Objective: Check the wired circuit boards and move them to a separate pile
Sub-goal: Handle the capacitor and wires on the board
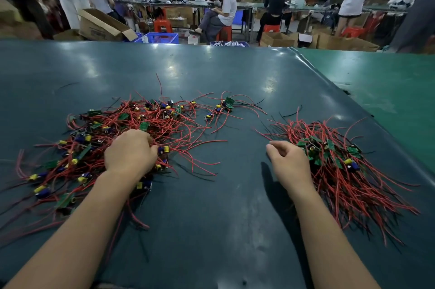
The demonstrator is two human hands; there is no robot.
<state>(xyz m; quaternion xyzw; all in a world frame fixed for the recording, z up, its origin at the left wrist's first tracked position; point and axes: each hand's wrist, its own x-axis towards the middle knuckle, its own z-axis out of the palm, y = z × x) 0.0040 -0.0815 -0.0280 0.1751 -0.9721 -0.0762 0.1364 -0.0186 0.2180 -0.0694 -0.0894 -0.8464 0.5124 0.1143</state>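
We see our left hand [130,151] curled down into the big tangled pile [113,133] on the table's [211,206] left; what it grasps is hidden. Our right hand [288,161], loosely curled and holding nothing, rests beside the sorted pile [341,171] on the right. A few stray boards [223,106] lie farther back.

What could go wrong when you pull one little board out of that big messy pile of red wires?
The left hand digs into the tangled pile; its red wires loop over each other, so lifting one board may drag several others along. Tugging might also strain a wire where it joins its board. The small cluster of boards lies apart between both piles, so it might be overlooked or confused with the neater pile beside the right hand.
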